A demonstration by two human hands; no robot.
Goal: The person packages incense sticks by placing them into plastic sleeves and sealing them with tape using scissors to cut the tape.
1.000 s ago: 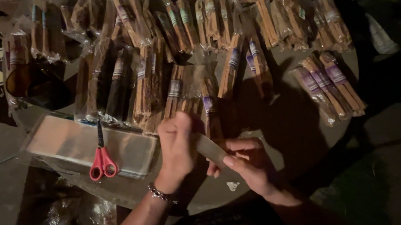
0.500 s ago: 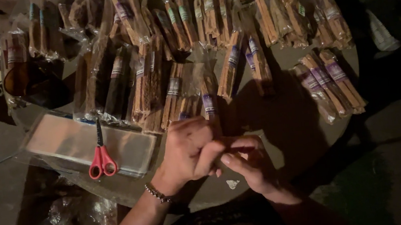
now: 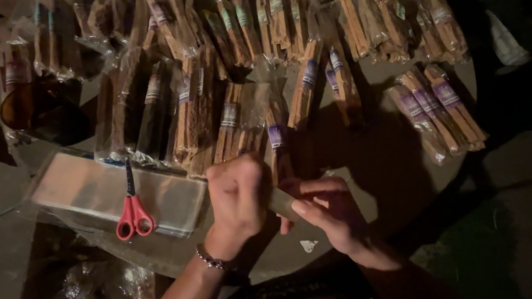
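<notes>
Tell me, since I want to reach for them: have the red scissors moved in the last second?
No. The red scissors lie on the same spot of the clear packet stack, blades pointing away, as before.

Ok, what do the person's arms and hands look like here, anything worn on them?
Both hands are bare, no gloves. The left hand has a thin beaded bracelet at the wrist. The right hand shows no ring or band that I can make out. Forearms are uncovered, no sleeves in view.

My left hand (image 3: 236, 195) curls into a loose fist, wrist bent upward; my right hand (image 3: 325, 212) pinches beside it, fingers extended leftward.
</notes>
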